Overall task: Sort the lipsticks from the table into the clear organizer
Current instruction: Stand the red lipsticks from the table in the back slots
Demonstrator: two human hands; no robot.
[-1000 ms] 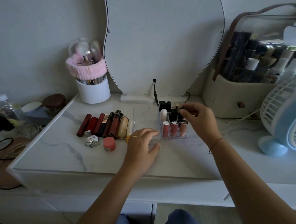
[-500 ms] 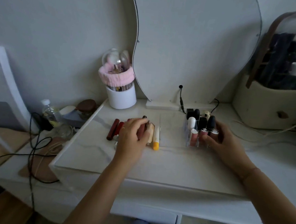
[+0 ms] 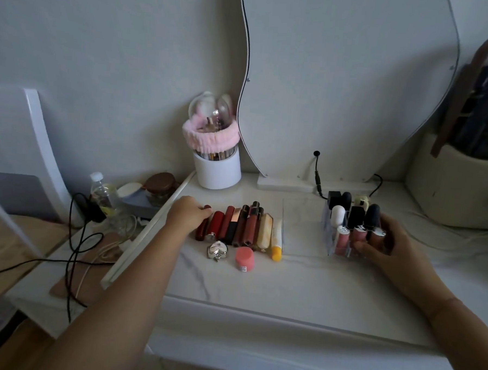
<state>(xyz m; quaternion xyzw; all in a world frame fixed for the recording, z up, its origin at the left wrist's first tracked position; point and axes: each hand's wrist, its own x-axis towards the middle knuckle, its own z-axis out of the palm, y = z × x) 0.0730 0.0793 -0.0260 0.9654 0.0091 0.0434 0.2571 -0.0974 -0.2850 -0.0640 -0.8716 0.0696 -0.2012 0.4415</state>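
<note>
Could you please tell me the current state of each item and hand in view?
leftmost lipstick, lying flat on the table.
left hand, pinching the leftmost lipstick's far end.
clear organizer, upright, partly filled.
right hand, gripping the clear organizer.
water bottle, upright, capped.
brown jar, lid on.
pink pot, closed.

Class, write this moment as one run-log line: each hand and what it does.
left hand pinches leftmost lipstick in table row | right hand grips clear organizer | sorting unfinished
</note>
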